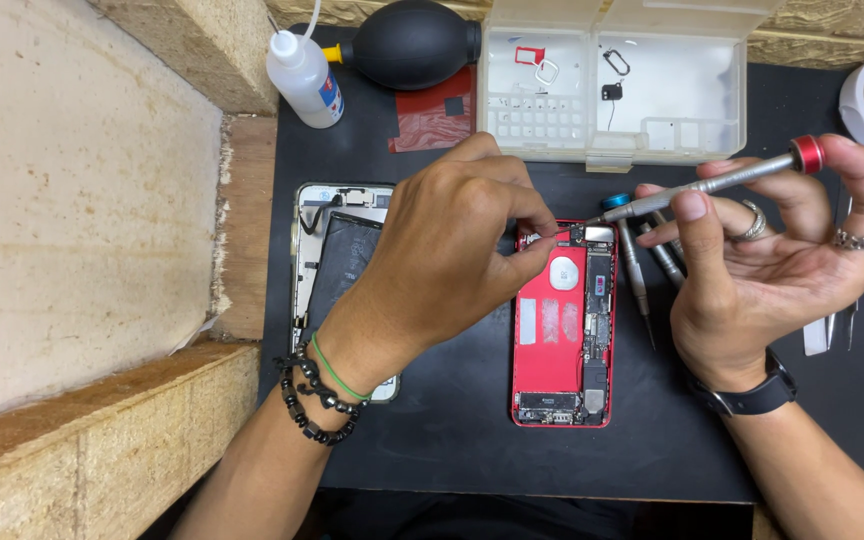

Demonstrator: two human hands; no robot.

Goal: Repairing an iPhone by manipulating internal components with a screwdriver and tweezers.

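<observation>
An opened red phone housing (562,330) is lying face-up near the middle of the black mat (452,440), its upper end pointing toward the far edge. The left hand (442,250) is reaching over that upper end, thumb and forefinger pressed together as if pinching something very small at the top left corner of the housing; what they hold is too small to tell. The right hand (762,260) is gripping a slim screwdriver (712,182) with a red cap between thumb and fingers, its tip slanting down to the same corner. By judgement, a screw or small part is being worked at the housing's camera end; the next move is calling for a steady tip and a firm pinch so nothing drops. Spare screwdrivers (642,260) are lying just beside the housing's right side. The detached screen assembly (337,260) is resting toward the mat's left edge, partly under the left wrist. A clear parts box (632,80), a black air blower (412,42) and a small white bottle (302,80) are standing along the far edge.
</observation>
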